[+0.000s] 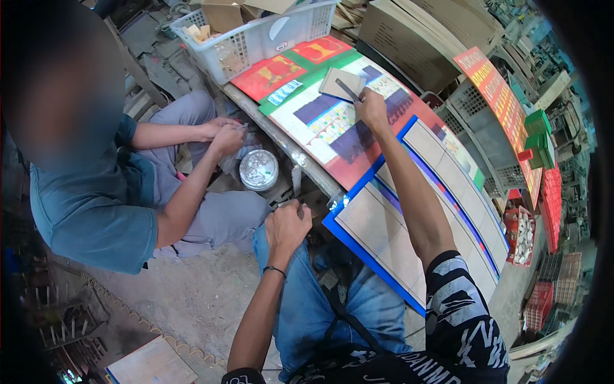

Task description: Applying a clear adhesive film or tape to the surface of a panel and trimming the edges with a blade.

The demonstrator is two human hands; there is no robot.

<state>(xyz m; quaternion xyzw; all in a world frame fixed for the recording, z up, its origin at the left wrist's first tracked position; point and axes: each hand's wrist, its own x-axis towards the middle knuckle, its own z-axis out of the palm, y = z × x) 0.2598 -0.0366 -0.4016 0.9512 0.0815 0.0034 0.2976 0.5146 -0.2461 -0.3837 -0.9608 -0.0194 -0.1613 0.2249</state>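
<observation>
My right hand grips a thin dark flat tool, held over a small pale square piece on a printed board of red, green, white and purple. Below that, a blue-edged panel with pale rectangular sections lies at the right, under my forearm. My left hand rests on my jeans at the knee, beside the worktop's edge, fingers curled; whether anything is inside them is hidden.
A co-worker sits at the left, hands together near a round silver tin. A white plastic basket, cardboard, an orange sign board, red crates and a coiled hose surround us.
</observation>
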